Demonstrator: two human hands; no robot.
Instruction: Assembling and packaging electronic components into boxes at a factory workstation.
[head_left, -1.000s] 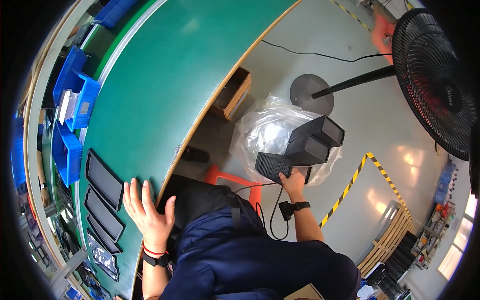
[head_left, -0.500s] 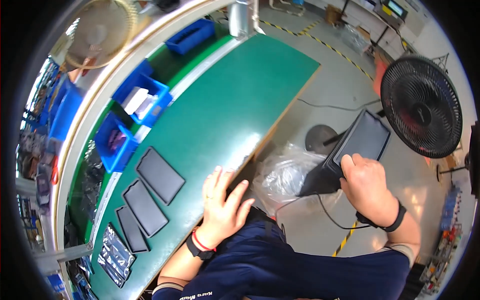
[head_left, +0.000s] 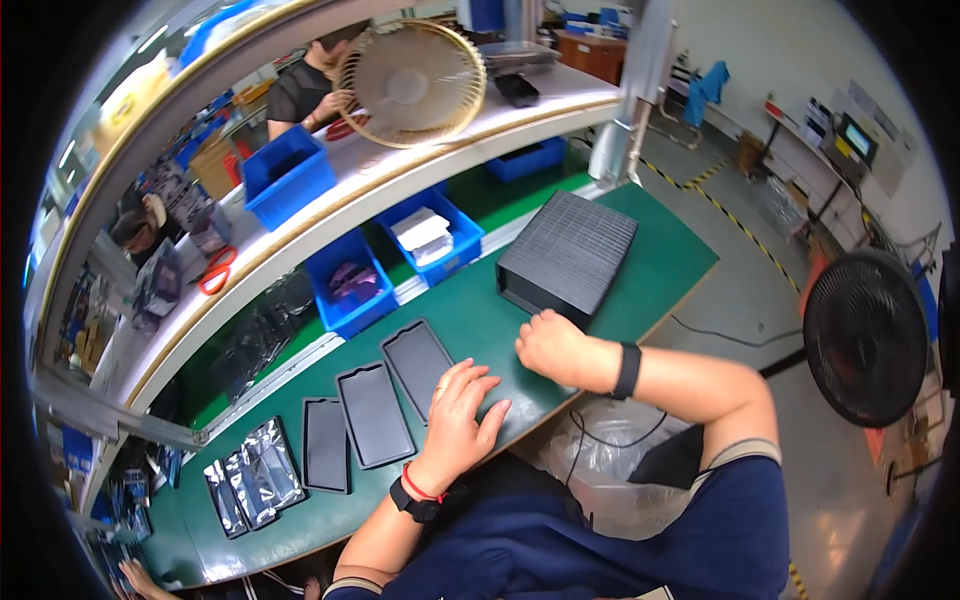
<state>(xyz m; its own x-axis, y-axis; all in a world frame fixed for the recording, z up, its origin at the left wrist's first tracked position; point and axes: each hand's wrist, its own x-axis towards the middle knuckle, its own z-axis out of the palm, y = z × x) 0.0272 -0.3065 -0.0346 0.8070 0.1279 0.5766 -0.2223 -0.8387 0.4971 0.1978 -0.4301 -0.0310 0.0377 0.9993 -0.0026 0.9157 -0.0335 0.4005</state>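
Note:
A stack of black trays (head_left: 568, 245) with a ribbed upper face rests on the green worktable (head_left: 655, 230). My right hand (head_left: 552, 348) is at its near lower corner, fingers curled; whether they grip the stack or anything else is hidden. Over the table's near edge my left hand (head_left: 462, 415) is open, fingers spread and apparently holding nothing. Close by it lie three shallow black trays, a far tray (head_left: 418, 360), a middle tray (head_left: 375, 415) and a smaller tray (head_left: 327, 445). Left of these are shiny, plastic-wrapped dark pieces (head_left: 258, 475).
Blue bins, one with white pieces (head_left: 440, 255) and one with purplish pieces (head_left: 350, 295), line the table's back. A shelf above holds a fan (head_left: 410, 85) and red-handled scissors (head_left: 217, 270). A black fan (head_left: 865, 335) stands right; clear plastic bags (head_left: 610, 440) lie below.
The black tray stack has gone from beside the table at the right onto the tabletop, with my right hand moving left too. My view has turned, showing more of the shelf.

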